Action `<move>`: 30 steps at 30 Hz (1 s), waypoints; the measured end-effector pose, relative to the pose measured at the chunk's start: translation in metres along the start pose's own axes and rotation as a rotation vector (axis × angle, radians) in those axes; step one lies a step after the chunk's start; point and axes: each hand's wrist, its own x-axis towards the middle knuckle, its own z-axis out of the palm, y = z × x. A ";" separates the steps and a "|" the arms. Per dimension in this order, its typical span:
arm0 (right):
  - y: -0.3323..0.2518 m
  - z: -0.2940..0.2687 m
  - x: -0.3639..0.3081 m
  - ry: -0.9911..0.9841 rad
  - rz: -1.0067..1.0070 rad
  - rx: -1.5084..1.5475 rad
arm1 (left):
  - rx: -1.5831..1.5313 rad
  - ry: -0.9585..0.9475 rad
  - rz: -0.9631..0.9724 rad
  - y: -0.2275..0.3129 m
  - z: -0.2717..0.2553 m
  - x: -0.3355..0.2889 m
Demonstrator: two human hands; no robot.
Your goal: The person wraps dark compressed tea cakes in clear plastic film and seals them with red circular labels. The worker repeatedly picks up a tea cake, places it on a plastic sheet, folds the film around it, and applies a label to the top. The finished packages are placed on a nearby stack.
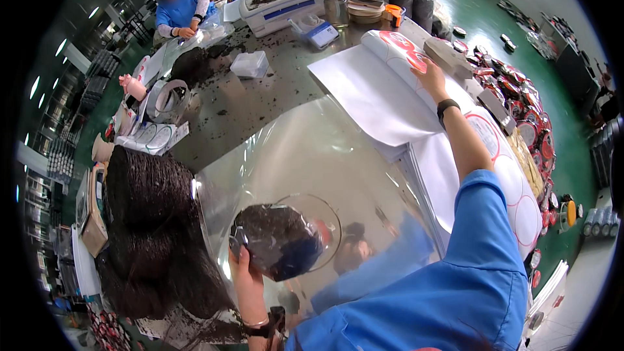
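My left hand [246,281] grips a dark round cake [276,240], which looks like dried seaweed in clear plastic wrap. It is held above a shiny sheet of clear film [305,156] on the table. At the upper right, my right hand [430,79] has its fingers closed at the edge of a red round label [404,45] on a curled roll of label paper [481,131]. Close to my left arm rise tall stacks of the same dark cakes [153,188].
A roll of tape [168,101] and a small white box [249,65] stand farther off. Behind them are a large lidded plastic bin [283,10], a glass jar [335,6] and an orange tape dispenser [394,14]. Several red-labelled packs [520,91] lie at right. A co-worker [182,6] works across the table.
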 end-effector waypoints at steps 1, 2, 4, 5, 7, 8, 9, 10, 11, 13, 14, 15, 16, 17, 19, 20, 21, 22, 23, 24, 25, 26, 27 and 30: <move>-0.007 0.008 0.004 -0.062 0.014 -0.014 | 0.012 0.010 0.001 -0.002 -0.006 -0.004; -0.011 0.012 0.005 -0.122 0.031 -0.031 | 0.024 0.016 0.000 -0.004 -0.009 -0.004; -0.018 0.012 0.002 -0.160 0.037 -0.045 | 0.048 0.041 0.014 -0.003 -0.002 -0.007; -0.022 0.011 0.000 -0.134 0.025 -0.040 | 0.058 0.036 0.014 -0.003 -0.004 -0.007; -0.034 0.001 0.000 -0.073 0.015 -0.034 | 0.014 0.073 -0.038 -0.005 -0.011 -0.009; -0.032 0.000 0.002 -0.109 0.055 -0.007 | 0.027 0.061 -0.047 -0.006 -0.013 -0.009; -0.027 -0.001 0.011 -0.134 0.097 0.021 | 0.039 0.041 -0.049 -0.003 -0.009 -0.008; -0.024 0.000 0.018 -0.161 0.137 0.051 | 0.052 0.023 -0.051 -0.001 -0.007 -0.006; -0.016 0.001 0.024 -0.213 0.155 0.156 | 0.055 0.046 -0.053 -0.002 -0.007 -0.005; 0.003 0.005 0.040 -0.313 0.170 0.372 | 0.012 0.053 -0.071 0.001 -0.002 -0.004; 0.007 0.007 0.045 -0.329 0.179 0.413 | -0.010 0.058 -0.078 0.002 -0.001 -0.004; 0.009 0.008 0.048 -0.347 0.189 0.454 | 0.004 0.051 -0.073 0.002 -0.005 -0.004; 0.018 0.007 0.054 -0.358 0.200 0.487 | -0.004 0.080 -0.092 0.001 -0.005 -0.002; 0.026 0.006 0.059 -0.327 0.312 0.556 | -0.012 0.107 -0.111 0.000 -0.006 -0.001; 0.044 -0.001 0.070 -0.111 0.389 0.643 | -0.018 0.146 -0.140 0.002 0.004 0.000; 0.046 -0.009 0.082 0.083 0.523 0.527 | 0.013 0.159 -0.131 0.000 0.002 0.002; 0.033 -0.022 0.084 0.262 0.481 0.461 | 0.049 0.201 -0.115 -0.003 -0.003 -0.002; 0.026 -0.037 0.084 0.511 0.374 0.281 | 0.081 0.235 -0.108 -0.004 -0.007 -0.006; 0.021 -0.054 0.085 0.692 0.320 0.194 | 0.074 0.219 -0.086 -0.002 0.006 -0.009; 0.017 -0.068 0.086 0.798 0.263 0.220 | 0.106 0.242 -0.042 -0.007 0.005 -0.007; 0.013 -0.087 0.089 0.888 0.193 0.263 | 0.119 0.240 -0.022 -0.010 0.009 -0.006; 0.004 -0.103 0.088 0.915 0.101 0.334 | 0.121 0.287 -0.039 -0.021 -0.003 -0.004; -0.041 -0.118 0.064 0.867 -0.006 0.402 | 0.102 0.289 -0.018 -0.026 -0.007 -0.004; -0.186 -0.180 -0.060 0.528 -0.396 0.651 | 0.067 0.232 -0.059 -0.030 -0.002 0.007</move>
